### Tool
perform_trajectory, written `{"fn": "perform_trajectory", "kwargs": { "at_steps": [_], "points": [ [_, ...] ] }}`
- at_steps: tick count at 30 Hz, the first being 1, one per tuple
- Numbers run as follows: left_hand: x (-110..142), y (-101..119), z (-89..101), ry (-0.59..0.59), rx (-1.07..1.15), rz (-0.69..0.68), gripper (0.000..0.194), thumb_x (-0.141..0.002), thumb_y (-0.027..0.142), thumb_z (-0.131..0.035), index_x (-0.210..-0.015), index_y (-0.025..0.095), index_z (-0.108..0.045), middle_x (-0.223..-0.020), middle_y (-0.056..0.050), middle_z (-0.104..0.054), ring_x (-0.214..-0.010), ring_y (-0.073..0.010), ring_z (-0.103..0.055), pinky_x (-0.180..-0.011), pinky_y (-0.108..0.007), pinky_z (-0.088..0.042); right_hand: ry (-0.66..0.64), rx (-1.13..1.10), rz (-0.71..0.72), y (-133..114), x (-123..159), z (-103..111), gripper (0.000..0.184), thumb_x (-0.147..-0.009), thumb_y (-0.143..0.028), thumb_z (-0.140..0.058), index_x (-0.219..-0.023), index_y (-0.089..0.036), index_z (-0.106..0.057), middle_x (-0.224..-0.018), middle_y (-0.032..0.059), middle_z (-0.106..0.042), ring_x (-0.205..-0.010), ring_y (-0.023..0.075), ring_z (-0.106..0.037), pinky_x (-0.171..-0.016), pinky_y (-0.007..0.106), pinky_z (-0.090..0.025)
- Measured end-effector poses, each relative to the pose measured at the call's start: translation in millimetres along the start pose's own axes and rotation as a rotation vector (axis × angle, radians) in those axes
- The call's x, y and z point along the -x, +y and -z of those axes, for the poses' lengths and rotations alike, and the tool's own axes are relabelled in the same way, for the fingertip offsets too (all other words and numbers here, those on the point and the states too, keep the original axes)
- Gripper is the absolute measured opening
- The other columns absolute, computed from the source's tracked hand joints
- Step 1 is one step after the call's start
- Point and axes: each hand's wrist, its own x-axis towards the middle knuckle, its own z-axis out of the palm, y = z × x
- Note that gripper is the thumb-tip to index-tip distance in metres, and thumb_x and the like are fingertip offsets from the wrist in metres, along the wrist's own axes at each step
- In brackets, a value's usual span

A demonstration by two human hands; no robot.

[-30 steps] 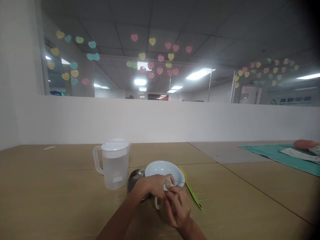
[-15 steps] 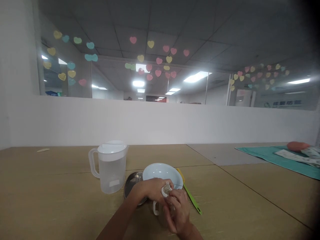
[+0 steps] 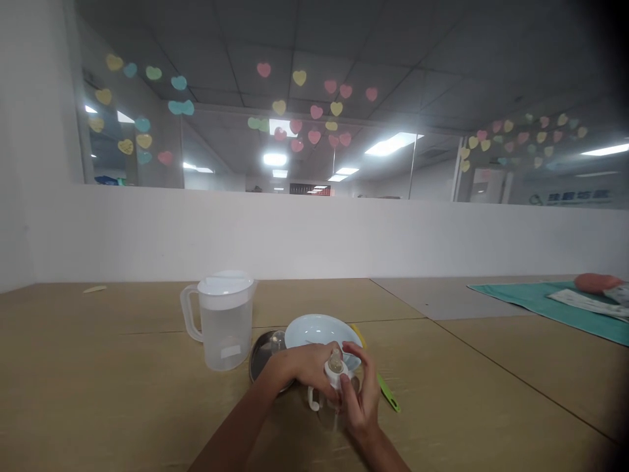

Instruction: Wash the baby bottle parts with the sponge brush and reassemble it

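A baby bottle [image 3: 336, 375] with a clear teat, a white collar and a white side handle stands in front of me, held between both hands. My left hand [image 3: 310, 367] is closed around its neck from the left, most of the fingers hidden behind it. My right hand [image 3: 362, 390] has its thumb against the collar, with the fingers curved loosely and spread around the right side. Just behind the hands sits a light-blue bowl [image 3: 319, 324], partly covered by them. The clear lower body of the bottle is largely hidden by my hands.
A lidded translucent pitcher [image 3: 227, 331] stands to the left. A round metal dish [image 3: 260, 357] holds a clear dome-shaped piece [image 3: 278, 341]. Right of the bowl lies a green-and-yellow utensil [image 3: 388, 393]. A teal cloth [image 3: 531, 296] lies far right; a white wall [image 3: 295, 236] bounds the table.
My right hand's fingers have opened out from their close wrap around the collar, and its thumb now presses there. The left hand keeps its grip. The view has shifted slightly.
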Motion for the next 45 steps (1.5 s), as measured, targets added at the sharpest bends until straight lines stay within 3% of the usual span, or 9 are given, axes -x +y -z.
{"fn": "perform_trajectory", "kwargs": {
  "at_steps": [3, 8, 13, 18, 23, 32, 35, 41, 45],
  "points": [
    [1.4, 2.1, 0.9, 0.007, -0.018, 0.078, 0.067, -0.054, 0.037, -0.070, -0.112, 0.022, -0.040, -0.107, -0.003, -0.058, -0.095, -0.0220, -0.057, -0.075, -0.028, -0.045, -0.090, -0.045, -0.050, 3.0, 0.4, -0.8, 0.037, -0.086, -0.034, -0.040, -0.120, -0.019, -0.044, -0.111, 0.0115, -0.056, -0.103, 0.0256, -0.053, -0.085, 0.044, -0.042],
    [2.5, 7.6, 3.7, 0.012, -0.031, 0.164, 0.079, -0.049, 0.037, -0.072, -0.118, 0.021, -0.036, -0.112, -0.005, -0.057, -0.098, -0.0229, -0.057, -0.074, -0.027, -0.046, -0.049, 0.008, -0.009, -1.3, -0.5, 1.7, 0.032, -0.085, -0.031, -0.041, -0.113, -0.020, -0.050, -0.103, 0.0094, -0.058, -0.093, 0.0238, -0.056, -0.078, 0.040, -0.044],
    [2.2, 5.8, 3.9, 0.018, -0.026, 0.159, 0.079, -0.050, 0.036, -0.072, -0.118, 0.022, -0.037, -0.111, -0.004, -0.057, -0.097, -0.0221, -0.057, -0.073, -0.027, -0.046, -0.058, 0.037, 0.043, -4.3, -2.7, 4.0, 0.027, -0.083, -0.029, -0.041, -0.106, -0.019, -0.052, -0.094, 0.0072, -0.059, -0.085, 0.0221, -0.055, -0.076, 0.039, -0.043],
    [-0.3, -1.6, 2.5, 0.041, -0.051, 0.094, 0.071, -0.050, 0.035, -0.073, -0.112, 0.020, -0.043, -0.108, -0.004, -0.058, -0.095, -0.0221, -0.058, -0.073, -0.027, -0.045, -0.184, -0.066, 0.020, -3.6, -7.7, 2.5, 0.029, -0.084, -0.032, -0.040, -0.108, -0.019, -0.051, -0.097, 0.0066, -0.057, -0.086, 0.0207, -0.054, -0.073, 0.035, -0.044],
    [-0.1, -7.4, 3.3, 0.025, -0.032, 0.084, 0.071, -0.050, 0.030, -0.074, -0.114, 0.020, -0.044, -0.105, -0.003, -0.060, -0.093, -0.0213, -0.058, -0.072, -0.026, -0.045, -0.292, -0.029, 0.022, -6.2, -12.4, 1.3, 0.021, -0.083, -0.034, -0.046, -0.096, -0.018, -0.053, -0.089, 0.0055, -0.055, -0.083, 0.0194, -0.053, -0.071, 0.033, -0.044],
    [0.3, -12.6, 5.4, 0.014, 0.006, 0.023, 0.071, -0.051, 0.027, -0.074, -0.117, 0.024, -0.047, -0.104, 0.000, -0.061, -0.094, -0.0199, -0.058, -0.074, -0.025, -0.044, -0.153, 0.093, -0.156, -5.2, -4.9, -7.0, 0.025, -0.074, -0.040, -0.060, -0.079, -0.020, -0.047, -0.069, -0.0020, -0.053, -0.059, 0.0136, -0.050, -0.052, 0.025, -0.040],
    [0.3, -9.1, 5.9, 0.012, -0.006, 0.050, 0.071, -0.050, 0.028, -0.075, -0.115, 0.024, -0.047, -0.109, -0.001, -0.060, -0.096, -0.0205, -0.057, -0.076, -0.025, -0.044, -0.153, 0.087, -0.140, -5.0, -3.7, -5.9, 0.023, -0.075, -0.039, -0.060, -0.082, -0.020, -0.050, -0.071, -0.0010, -0.055, -0.061, 0.0145, -0.052, -0.054, 0.025, -0.042],
    [6.8, 0.0, 9.8, 0.012, 0.004, 0.045, 0.076, -0.048, 0.030, -0.076, -0.117, 0.025, -0.045, -0.103, 0.001, -0.061, -0.092, -0.0198, -0.058, -0.072, -0.024, -0.045, -0.259, -0.059, -0.022, -4.2, -6.7, 1.6, 0.031, -0.086, -0.035, -0.045, -0.110, -0.018, -0.054, -0.088, 0.0048, -0.052, -0.080, 0.0183, -0.054, -0.069, 0.030, -0.045],
    [8.1, 3.6, 10.8, 0.010, -0.038, 0.077, 0.079, -0.050, 0.030, -0.074, -0.121, 0.025, -0.042, -0.107, 0.000, -0.060, -0.095, -0.0204, -0.058, -0.074, -0.025, -0.045, -0.285, -0.083, -0.012, -5.1, -9.1, 3.3, 0.026, -0.086, -0.034, -0.044, -0.104, -0.018, -0.056, -0.084, 0.0042, -0.049, -0.077, 0.0182, -0.052, -0.066, 0.031, -0.044]
  ]
}}
